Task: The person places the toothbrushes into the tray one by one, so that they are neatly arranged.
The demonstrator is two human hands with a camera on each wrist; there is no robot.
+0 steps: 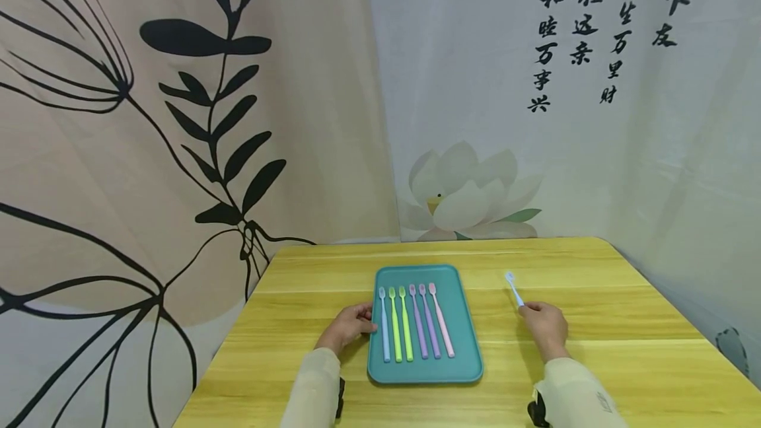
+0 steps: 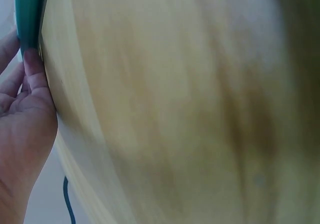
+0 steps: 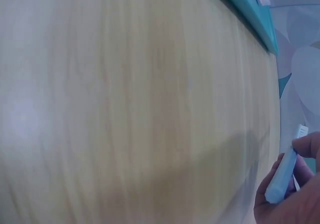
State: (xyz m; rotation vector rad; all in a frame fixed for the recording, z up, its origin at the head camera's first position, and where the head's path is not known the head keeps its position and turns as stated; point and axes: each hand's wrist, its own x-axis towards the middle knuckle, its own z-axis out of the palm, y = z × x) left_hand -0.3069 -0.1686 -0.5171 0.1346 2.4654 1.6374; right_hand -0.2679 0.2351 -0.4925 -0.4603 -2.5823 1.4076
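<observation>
My left hand grips the left edge of a teal tray, fingertips at its rim in the left wrist view. On the tray lies a row of toothbrushes, heads to the far side: a light blue toothbrush at the left, two green toothbrushes, two purple toothbrushes and a pink toothbrush at the right. Off to the right of the tray, my right hand holds another light blue toothbrush between thumb and fingers. Its head points away from me, and part of the handle is hidden by the fingers.
Tray and hands are over a yellow wood-grain table. Behind the table hangs a curtain with dark plant prints, and beside it a pale cloth printed with a lotus and dark characters.
</observation>
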